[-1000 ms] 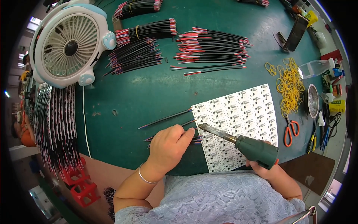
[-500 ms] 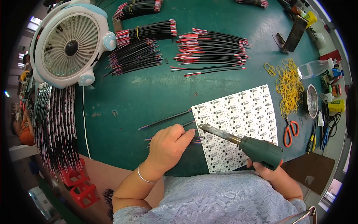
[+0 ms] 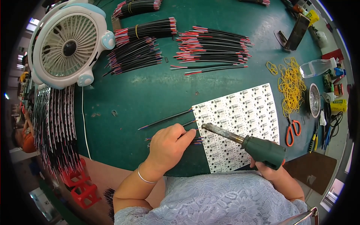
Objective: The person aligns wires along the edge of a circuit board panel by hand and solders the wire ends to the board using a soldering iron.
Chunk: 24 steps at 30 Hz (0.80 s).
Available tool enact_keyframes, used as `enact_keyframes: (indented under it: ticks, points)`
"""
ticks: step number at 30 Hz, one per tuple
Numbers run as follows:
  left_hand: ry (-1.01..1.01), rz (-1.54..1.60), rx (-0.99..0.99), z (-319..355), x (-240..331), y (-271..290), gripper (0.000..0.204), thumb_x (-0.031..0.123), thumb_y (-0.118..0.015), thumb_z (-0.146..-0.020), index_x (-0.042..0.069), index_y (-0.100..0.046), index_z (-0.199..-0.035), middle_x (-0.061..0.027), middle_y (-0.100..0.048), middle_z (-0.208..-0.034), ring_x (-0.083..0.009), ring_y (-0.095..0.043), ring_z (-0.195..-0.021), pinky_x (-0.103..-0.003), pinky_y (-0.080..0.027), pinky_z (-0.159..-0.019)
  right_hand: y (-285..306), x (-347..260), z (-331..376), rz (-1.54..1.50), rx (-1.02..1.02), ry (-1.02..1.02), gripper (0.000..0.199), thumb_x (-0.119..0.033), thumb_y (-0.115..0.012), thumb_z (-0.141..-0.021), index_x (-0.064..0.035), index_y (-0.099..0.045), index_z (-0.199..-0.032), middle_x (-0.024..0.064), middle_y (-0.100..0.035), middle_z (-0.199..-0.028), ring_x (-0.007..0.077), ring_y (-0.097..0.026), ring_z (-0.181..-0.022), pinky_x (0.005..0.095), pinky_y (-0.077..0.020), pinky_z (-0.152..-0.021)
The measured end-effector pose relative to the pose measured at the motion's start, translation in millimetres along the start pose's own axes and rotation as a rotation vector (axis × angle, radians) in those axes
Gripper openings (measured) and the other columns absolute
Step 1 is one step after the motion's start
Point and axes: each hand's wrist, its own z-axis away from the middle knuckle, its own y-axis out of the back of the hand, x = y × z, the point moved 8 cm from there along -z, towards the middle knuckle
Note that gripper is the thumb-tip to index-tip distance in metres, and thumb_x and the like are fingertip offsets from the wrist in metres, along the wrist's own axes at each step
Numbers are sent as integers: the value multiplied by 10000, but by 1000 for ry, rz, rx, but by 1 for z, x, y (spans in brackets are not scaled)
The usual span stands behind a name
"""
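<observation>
My left hand (image 3: 168, 145), with a bracelet at its wrist, pinches a thin wire end at the left edge of a white sheet of circuit boards (image 3: 245, 107). Most of the wire is hidden under the hand. From the right, my right hand (image 3: 267, 171) grips a soldering iron (image 3: 264, 151) with a thick green handle. Its tip rests at or just above the board edge, close to my left fingertips; whether it touches I cannot tell. Beyond my left hand a black cable (image 3: 165, 119) meets the sheet's far left corner. More coloured wire ends show nearer, partly behind the hand.
Bundles of black cables (image 3: 213, 45) lie along the far side of the green table. A white fan (image 3: 69, 48) and finished strips (image 3: 56, 116) stand left. Yellow rubber bands (image 3: 293, 88), orange-handled scissors (image 3: 290, 135), a metal bowl (image 3: 314, 100) and a clear bottle (image 3: 317, 68) are right.
Almost nothing differs: both hands, the iron and the sheet keep their places. The whole view has shifted very slightly.
</observation>
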Motion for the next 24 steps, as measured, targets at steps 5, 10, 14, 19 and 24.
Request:
enact_keyframes:
  ticks: [5,10,14,19,24]
  points:
    - [-24,10,35,-2,3,2,222,27,-700,-662,76,-699,-879,-34,-504,-681,-186,-533,-561,-302,-409,-454,-6,6,-2,59,-17,-28,325,-88,-695,-715,-54,-657,-1035,119,-656,-1054,307,-605,-1002,400,-464,-900]
    - [-52,-28,25,-2,5,2,219,35,-692,-675,70,-696,-891,-34,-503,-692,-185,-532,-569,-303,-405,-460,-7,-2,-6,80,-33,8,334,-89,-697,-713,-48,-650,-1041,122,-653,-1062,304,-603,-1010,400,-469,-893]
    - [-58,-37,25,-2,6,3,216,38,-686,-683,65,-693,-897,-35,-501,-702,-184,-529,-574,-305,-406,-467,-2,-8,-5,56,10,96,326,-101,-675,-758,-25,-633,-1072,118,-649,-997,257,-641,-907,369,-511,-798]
    - [-48,-44,37,-2,4,0,205,37,-687,-680,63,-694,-883,-39,-500,-695,-191,-534,-575,-310,-412,-469,-4,-11,-7,-188,3,145,438,-271,-555,-878,9,-530,-1215,136,-611,-1080,173,-613,-620,279,-499,-530]
    - [-8,-17,46,-3,-3,0,221,14,-688,-645,75,-697,-857,-41,-507,-695,-198,-541,-578,-310,-422,-474,-8,0,-4,-271,1,66,444,-214,-544,-857,6,-513,-1240,140,-604,-1099,180,-613,-634,283,-504,-526]
